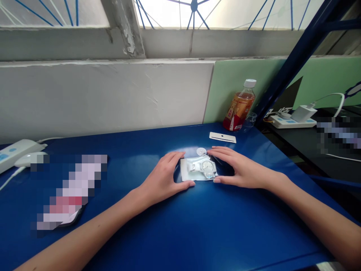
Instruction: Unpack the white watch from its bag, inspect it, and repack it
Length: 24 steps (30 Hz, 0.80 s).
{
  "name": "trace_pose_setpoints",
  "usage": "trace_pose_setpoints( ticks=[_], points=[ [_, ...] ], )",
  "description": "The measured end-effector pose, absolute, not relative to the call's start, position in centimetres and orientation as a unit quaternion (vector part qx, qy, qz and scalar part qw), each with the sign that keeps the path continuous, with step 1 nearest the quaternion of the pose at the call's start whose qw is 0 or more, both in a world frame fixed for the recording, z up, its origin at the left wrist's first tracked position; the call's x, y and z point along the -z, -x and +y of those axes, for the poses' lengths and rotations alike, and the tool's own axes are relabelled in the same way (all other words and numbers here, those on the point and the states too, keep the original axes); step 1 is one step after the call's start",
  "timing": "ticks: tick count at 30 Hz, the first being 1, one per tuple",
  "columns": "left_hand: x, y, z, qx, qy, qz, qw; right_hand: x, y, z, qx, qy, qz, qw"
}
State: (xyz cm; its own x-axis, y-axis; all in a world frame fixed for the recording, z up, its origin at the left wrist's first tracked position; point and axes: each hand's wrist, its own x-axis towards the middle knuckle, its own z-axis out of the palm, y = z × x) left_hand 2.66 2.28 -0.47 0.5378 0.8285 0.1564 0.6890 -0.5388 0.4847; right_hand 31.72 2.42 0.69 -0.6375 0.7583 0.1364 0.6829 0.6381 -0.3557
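Observation:
A wristwatch (207, 166) with a pale strap and round dial lies in a clear plastic packet (185, 171) flat on the blue tabletop. My left hand (166, 171) curves around the packet's left end, its thumb along the near edge and its fingers at the far edge. At the other end, my right hand (237, 165) has its thumb by the near corner and its fingers stretched past the far side. Thumb and fingers are wide apart on both hands. Just beyond the packet, between the fingertips, sits a small round white disc (201, 151).
Behind the packet lies a white slotted card (222, 137). A drink bottle (239, 107) stands at the back right corner beside a blue metal post (293, 56). A blurred phone (76, 188) and a white power strip (19, 150) are on the left.

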Motion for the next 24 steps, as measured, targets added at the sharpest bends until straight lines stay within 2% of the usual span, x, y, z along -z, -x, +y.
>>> trace_pose_setpoints(
  ticks=[7,24],
  points=[
    [0.6,-2.61,2.18,-0.183,-0.876,0.421,0.149,-0.94,-31.61,2.3,-0.101,0.382,-0.905,0.159],
    [0.73,-2.49,2.14,-0.188,-0.899,0.373,0.135,-0.85,-31.78,2.34,-0.134,0.372,-0.903,0.166]
  ],
)
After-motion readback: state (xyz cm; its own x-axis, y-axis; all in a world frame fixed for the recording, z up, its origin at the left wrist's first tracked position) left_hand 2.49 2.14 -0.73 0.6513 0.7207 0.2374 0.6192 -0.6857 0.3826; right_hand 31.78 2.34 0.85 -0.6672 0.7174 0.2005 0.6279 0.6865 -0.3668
